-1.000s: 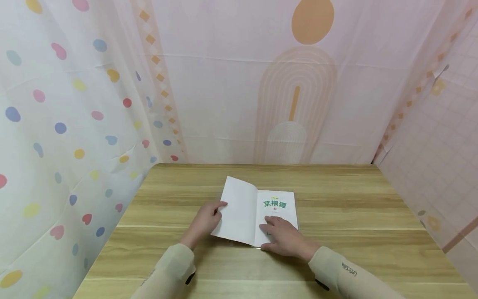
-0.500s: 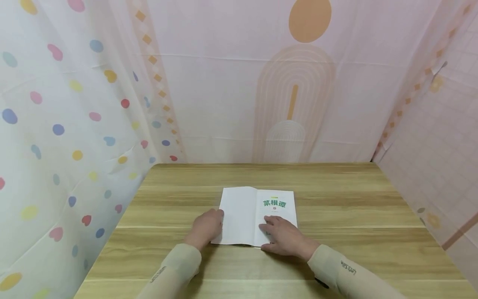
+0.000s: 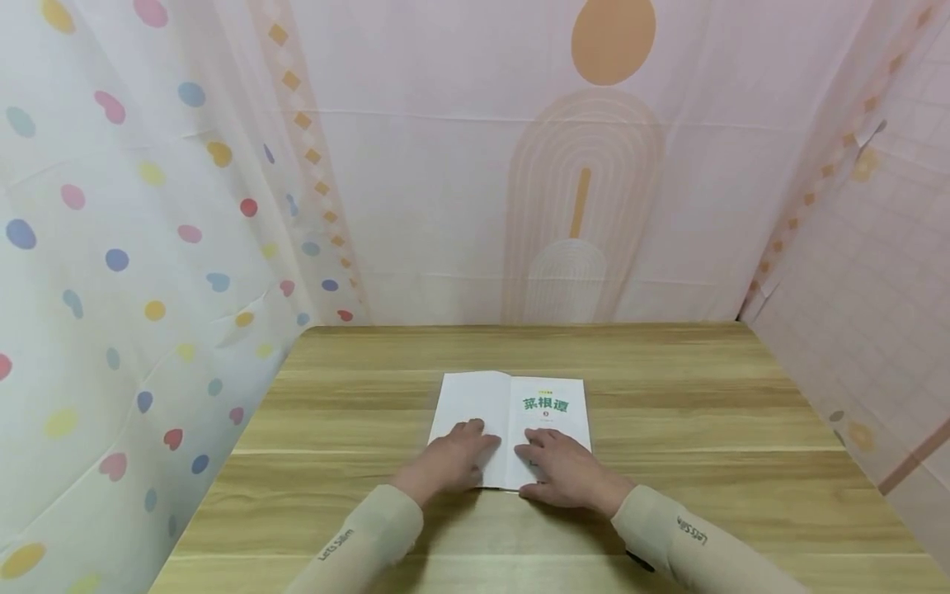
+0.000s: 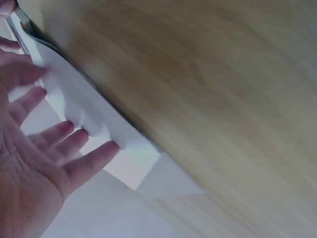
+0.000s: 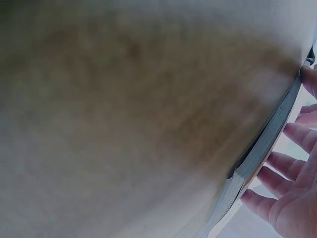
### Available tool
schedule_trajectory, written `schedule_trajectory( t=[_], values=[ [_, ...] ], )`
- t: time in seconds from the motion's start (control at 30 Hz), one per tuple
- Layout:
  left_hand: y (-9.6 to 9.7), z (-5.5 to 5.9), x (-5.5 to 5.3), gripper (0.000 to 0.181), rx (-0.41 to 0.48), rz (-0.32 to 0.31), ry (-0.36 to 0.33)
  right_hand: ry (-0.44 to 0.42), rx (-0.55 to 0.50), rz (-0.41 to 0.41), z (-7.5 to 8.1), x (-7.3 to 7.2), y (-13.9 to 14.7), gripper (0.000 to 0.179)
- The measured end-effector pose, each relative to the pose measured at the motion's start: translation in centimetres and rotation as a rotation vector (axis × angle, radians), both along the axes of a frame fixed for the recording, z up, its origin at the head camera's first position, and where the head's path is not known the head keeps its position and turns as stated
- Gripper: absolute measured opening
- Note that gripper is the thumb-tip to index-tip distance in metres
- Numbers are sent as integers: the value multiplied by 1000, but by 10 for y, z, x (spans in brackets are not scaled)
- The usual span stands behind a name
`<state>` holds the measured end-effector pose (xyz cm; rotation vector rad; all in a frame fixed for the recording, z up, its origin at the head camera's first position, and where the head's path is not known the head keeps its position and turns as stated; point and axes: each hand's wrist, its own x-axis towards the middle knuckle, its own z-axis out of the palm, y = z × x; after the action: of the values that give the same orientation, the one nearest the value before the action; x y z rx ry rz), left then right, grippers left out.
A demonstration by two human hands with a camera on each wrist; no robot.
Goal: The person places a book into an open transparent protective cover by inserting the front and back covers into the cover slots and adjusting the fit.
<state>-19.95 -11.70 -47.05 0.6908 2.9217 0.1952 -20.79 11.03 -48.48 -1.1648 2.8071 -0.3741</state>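
An open book lies on the wooden table in the head view. Its left page (image 3: 471,400) is blank white, and its right page (image 3: 571,412) carries green title characters under a small yellow line. On the lower part of the left page rests my left hand (image 3: 449,464), fingers spread. My right hand (image 3: 566,472) rests across the lower right page and covers part of its print. The left wrist view shows the left fingers (image 4: 96,161) touching the white page. Along the book's thick page block (image 5: 265,141), the right fingers (image 5: 282,183) lie on the page in the right wrist view.
The wooden table (image 3: 668,388) extends around the book on every side. Behind it hangs a pale pink curtain (image 3: 430,190) with arch patterns. A dotted curtain (image 3: 171,289) borders the left side, and a checked one (image 3: 876,313) the right.
The left page, earlier lifted at a slant, has come down flat. My left hand has moved from its outer edge rightward onto the page. The right hand has stayed put.
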Motion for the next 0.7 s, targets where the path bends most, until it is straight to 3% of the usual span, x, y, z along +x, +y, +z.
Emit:
schedule_trajectory(
  t=[0.13, 0.23, 0.37, 0.5, 0.7],
  values=[
    [5, 2, 6, 72, -20, 6, -70, 3, 4, 9, 0, 0, 0, 60],
    [7, 2, 9, 81, -63, 4, -42, -9, 3, 13, 0, 0, 1, 61],
    [6, 1, 9, 79, -101, -12, 29, -27, -3, 12, -1, 0, 2, 61],
    [2, -2, 7, 79, -110, -36, 58, -30, -18, 10, 0, 0, 3, 60],
    [0, -3, 5, 79, -119, -57, 67, 13, -66, -76, -1, -8, 9, 49]
  ],
)
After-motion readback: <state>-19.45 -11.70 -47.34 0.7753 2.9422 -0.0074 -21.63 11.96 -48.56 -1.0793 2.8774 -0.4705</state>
